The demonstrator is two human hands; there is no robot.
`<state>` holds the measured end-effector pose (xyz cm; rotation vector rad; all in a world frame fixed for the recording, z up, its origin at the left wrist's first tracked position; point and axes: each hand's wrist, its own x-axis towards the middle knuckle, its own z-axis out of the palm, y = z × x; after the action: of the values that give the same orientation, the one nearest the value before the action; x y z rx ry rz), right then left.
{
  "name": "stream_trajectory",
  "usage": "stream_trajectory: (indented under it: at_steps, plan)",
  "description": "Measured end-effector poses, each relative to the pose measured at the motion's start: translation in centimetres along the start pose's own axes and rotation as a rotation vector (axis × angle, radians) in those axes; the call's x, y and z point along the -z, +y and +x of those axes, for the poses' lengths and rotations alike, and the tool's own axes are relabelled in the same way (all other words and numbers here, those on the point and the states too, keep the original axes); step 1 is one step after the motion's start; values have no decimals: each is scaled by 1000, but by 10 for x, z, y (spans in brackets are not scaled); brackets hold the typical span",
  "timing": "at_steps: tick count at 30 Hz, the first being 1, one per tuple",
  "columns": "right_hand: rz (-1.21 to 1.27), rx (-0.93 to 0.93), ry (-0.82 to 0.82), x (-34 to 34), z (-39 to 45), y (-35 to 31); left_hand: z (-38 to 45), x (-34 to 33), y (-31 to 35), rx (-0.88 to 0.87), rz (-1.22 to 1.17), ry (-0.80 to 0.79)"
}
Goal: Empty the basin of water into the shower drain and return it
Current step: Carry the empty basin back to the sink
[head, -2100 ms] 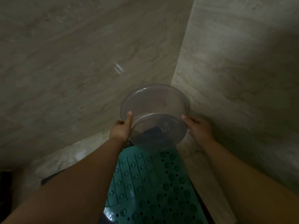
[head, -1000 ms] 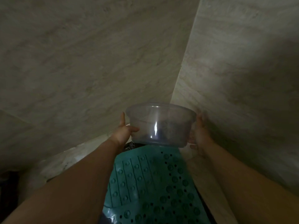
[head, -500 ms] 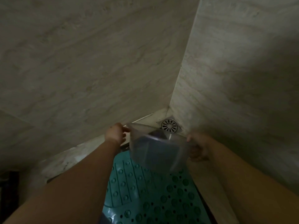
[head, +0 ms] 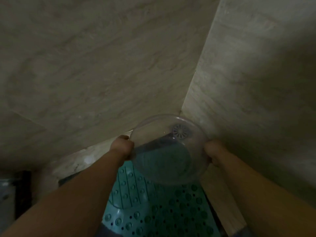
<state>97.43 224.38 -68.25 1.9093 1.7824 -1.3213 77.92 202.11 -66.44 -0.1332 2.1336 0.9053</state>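
gripping the clear basin [head: 168, 151] at opposite sides of the rim: left hand [head: 122, 147] at the left edge, right hand [head: 213, 153] at the right edge, fingers of both curled shut around the rim. a two-sided hold is judged to be chosen for tilt control, since a wide shallow bowl twists easily if gripped at one point. the basin is held in the air between the fingers, its opening turned roughly toward the camera. the drain [head: 181, 131] is seen through the transparent wall beyond the fingertips, in the corner where the two marble walls [head: 102, 65] meet, so the basin is kept lined up over it. whether water remains cannot be told; a dark band inside may only be the floor seen through. the teal mat [head: 153, 211] lies below the wrists, on the near side of the hands.
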Motion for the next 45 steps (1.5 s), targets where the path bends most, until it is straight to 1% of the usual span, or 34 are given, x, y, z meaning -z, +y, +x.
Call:
stream_trajectory:
  at_steps: [3,5,7,8,12,15,16,20,22,24,27,29,32,34,36,40,45]
  plan:
    - [-28,50,51,15,-36,-23,-39,25,11,-19,-9,23]
    - [-94,101,98,33,-78,-46,-76,51,24,-22,28,76]
    - [-166,141,111,56,-128,-72,-119,83,42,-20,46,140]
    - [-192,159,112,63,-146,-80,-134,91,48,-14,26,157]
    - [-286,226,131,115,-263,-132,-225,164,79,55,1,192]
    - [-348,274,99,150,-343,-164,-292,212,95,101,-65,185]
    - [-359,278,96,157,-357,-169,-307,220,97,107,-89,183]
    - [-461,317,54,189,-442,-189,-392,268,102,97,-129,217]
    - [-521,355,27,195,-466,-192,-423,279,96,94,-154,225]
    - [-536,399,-13,198,-489,-190,-456,288,87,92,-181,264]
    - [-526,504,-90,198,-516,-184,-500,295,65,113,-250,340]
    - [-491,551,-158,198,-534,-173,-538,292,47,130,-347,377]
    - [-516,576,-255,205,-569,-156,-596,283,21,172,-464,410]
    - [-517,558,-295,208,-587,-151,-624,280,9,198,-516,400]
    - [-571,546,-331,206,-610,-147,-656,284,-5,237,-587,412]
    - [-654,547,-426,193,-668,-132,-716,293,-47,273,-694,457]
    - [-826,613,-498,163,-732,-97,-773,305,-115,304,-780,489]
